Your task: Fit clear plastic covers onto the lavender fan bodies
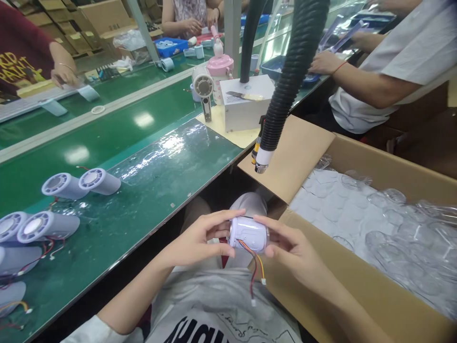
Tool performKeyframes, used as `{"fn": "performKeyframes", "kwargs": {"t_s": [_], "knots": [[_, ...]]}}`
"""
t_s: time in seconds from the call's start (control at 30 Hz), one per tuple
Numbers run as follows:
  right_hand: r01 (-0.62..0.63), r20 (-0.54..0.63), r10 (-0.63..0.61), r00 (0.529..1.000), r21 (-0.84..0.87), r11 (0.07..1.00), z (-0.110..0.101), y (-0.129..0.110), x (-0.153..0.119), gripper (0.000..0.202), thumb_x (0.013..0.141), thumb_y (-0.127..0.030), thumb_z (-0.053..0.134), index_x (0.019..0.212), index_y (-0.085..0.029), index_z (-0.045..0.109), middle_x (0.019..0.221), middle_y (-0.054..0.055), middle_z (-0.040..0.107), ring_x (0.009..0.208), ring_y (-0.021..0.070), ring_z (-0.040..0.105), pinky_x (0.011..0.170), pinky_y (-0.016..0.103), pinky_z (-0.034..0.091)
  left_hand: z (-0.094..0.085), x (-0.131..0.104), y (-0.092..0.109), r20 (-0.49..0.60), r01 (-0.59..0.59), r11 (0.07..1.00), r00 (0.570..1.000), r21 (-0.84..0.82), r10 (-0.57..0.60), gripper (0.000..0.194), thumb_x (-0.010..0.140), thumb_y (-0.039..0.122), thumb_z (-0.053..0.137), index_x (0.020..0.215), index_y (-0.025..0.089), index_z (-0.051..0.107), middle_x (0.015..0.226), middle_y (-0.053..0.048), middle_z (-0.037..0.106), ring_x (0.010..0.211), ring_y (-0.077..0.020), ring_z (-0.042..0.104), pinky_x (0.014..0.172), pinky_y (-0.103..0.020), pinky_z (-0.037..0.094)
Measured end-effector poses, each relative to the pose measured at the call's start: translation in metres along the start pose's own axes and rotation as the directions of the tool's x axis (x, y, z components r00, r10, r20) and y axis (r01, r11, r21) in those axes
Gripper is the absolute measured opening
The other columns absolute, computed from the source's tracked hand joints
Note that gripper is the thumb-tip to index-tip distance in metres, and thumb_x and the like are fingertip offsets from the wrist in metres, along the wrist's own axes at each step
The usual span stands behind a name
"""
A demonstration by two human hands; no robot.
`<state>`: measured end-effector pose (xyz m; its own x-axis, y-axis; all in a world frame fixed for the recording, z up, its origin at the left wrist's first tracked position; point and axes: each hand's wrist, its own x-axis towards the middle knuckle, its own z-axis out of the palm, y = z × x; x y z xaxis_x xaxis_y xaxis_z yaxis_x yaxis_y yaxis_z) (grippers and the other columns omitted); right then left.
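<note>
Between my hands, above my lap, is a pale lavender cylindrical fan housing point(250, 234). Red, black and yellow wires with small white connectors dangle from its near side. My left hand point(207, 238) grips the flanged left end, thumb below and fingers behind. At the right end, my right hand point(291, 243) pinches the rim between thumb and fingers. Clear plastic seems to edge both ends of the piece. Several similar fan housings point(103, 181), with wires trailing, lie on the green bench point(153, 190) to my left.
An open cardboard box point(357, 286) on my right holds clear plastic covers point(403, 238) over a white sheet. A black corrugated hose point(285, 85) hangs ahead, near a white box point(246, 105) and a handheld fan point(203, 88). Other people work across and to the right.
</note>
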<state>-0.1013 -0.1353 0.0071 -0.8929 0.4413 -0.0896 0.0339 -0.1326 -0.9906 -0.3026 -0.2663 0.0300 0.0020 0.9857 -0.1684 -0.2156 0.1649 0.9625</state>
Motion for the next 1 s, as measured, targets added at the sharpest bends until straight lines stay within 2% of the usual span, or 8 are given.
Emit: {"fn": "performKeyframes", "kwargs": {"t_s": [0.2,0.33,0.47,0.6,0.7,0.8,0.9,1.0], "knots": [[0.066,-0.011,-0.069,0.998,-0.158,0.985,0.008,-0.009,-0.006,0.051,0.084,-0.008,0.066,0.121,-0.043,0.065,0.103,-0.007,0.074,0.077,0.0127,0.071,0.075,0.023,0.058,0.002,-0.006,-0.008,-0.018,0.019,0.996,1.000,0.086,-0.018,0.071,0.075,0.017,0.078,0.138,0.035,0.050,0.133,-0.007,0.060,0.115,-0.0264,0.062,0.098,-0.038,0.051],[0.238,0.006,-0.253,0.967,-0.357,0.903,0.008,-0.003,-0.007,0.054,0.081,-0.008,0.072,0.123,-0.042,0.065,0.117,-0.003,0.071,0.108,0.0214,0.067,0.094,0.032,0.054,0.002,-0.008,-0.015,0.000,-0.024,0.997,1.000,0.071,0.024,0.076,0.070,0.018,0.082,0.136,0.039,0.051,0.149,-0.005,0.046,0.127,-0.0283,0.054,0.101,-0.036,0.049],[0.389,0.021,-0.423,0.906,-0.436,0.812,0.008,0.002,-0.009,0.058,0.080,-0.010,0.074,0.127,-0.041,0.060,0.143,-0.001,0.053,0.124,0.0221,0.057,0.102,0.033,0.050,0.003,-0.012,-0.014,0.001,-0.007,0.998,1.000,-0.069,0.007,0.079,0.076,0.014,0.077,0.142,0.038,0.042,0.141,-0.007,0.053,0.117,-0.0220,0.061,0.097,-0.033,0.051],[0.271,-0.037,-0.289,0.957,-0.250,0.930,0.014,-0.008,-0.007,0.064,0.081,-0.026,0.077,0.137,-0.039,0.049,0.151,0.002,0.043,0.133,0.0247,0.048,0.100,0.033,0.053,0.007,-0.017,-0.013,-0.051,-0.071,0.997,0.996,0.024,0.072,0.071,0.076,0.003,0.071,0.136,0.032,0.047,0.133,-0.007,0.058,0.115,-0.0206,0.061,0.093,-0.028,0.051],[0.126,0.037,-0.122,0.992,-0.163,0.979,0.020,-0.016,-0.007,0.072,0.075,-0.046,0.080,0.138,-0.033,0.049,0.141,0.008,0.053,0.124,0.0277,0.056,0.099,0.035,0.054,0.010,-0.020,-0.015,-0.062,-0.148,0.984,0.986,0.095,0.154,0.066,0.078,-0.003,0.061,0.131,0.033,0.049,0.134,-0.006,0.057,0.121,-0.0217,0.057,0.095,-0.030,0.050],[0.168,0.011,-0.170,0.985,-0.239,0.956,0.022,-0.015,-0.009,0.063,0.076,-0.036,0.082,0.132,-0.035,0.053,0.131,0.004,0.062,0.117,0.0239,0.062,0.098,0.033,0.054,0.010,-0.021,-0.015,-0.113,-0.149,0.963,0.978,0.225,0.178,0.070,0.077,-0.002,0.060,0.135,0.034,0.046,0.139,-0.006,0.051,0.121,-0.0214,0.056,0.099,-0.033,0.048],[0.321,0.021,-0.334,0.942,-0.338,0.885,0.023,-0.009,-0.013,0.063,0.075,-0.020,0.082,0.129,-0.037,0.054,0.135,0.002,0.059,0.124,0.0231,0.056,0.103,0.034,0.051,0.005,-0.020,-0.014,-0.228,0.016,0.968,0.973,0.250,0.043,0.055,0.081,0.010,0.061,0.133,0.025,0.049,0.125,-0.009,0.059,0.100,-0.0176,0.064,0.090,-0.031,0.052],[0.406,0.046,-0.424,0.905,-0.397,0.823,0.022,-0.006,-0.013,0.059,0.077,-0.010,0.077,0.126,-0.035,0.054,0.137,0.004,0.057,0.124,0.0238,0.057,0.104,0.039,0.050,-0.001,-0.017,-0.010,-0.207,0.180,0.982,0.960,-0.050,-0.186,0.030,0.090,0.032,0.052,0.114,0.013,0.057,0.087,-0.007,0.066,0.062,-0.0134,0.065,0.061,-0.027,0.055]]}}
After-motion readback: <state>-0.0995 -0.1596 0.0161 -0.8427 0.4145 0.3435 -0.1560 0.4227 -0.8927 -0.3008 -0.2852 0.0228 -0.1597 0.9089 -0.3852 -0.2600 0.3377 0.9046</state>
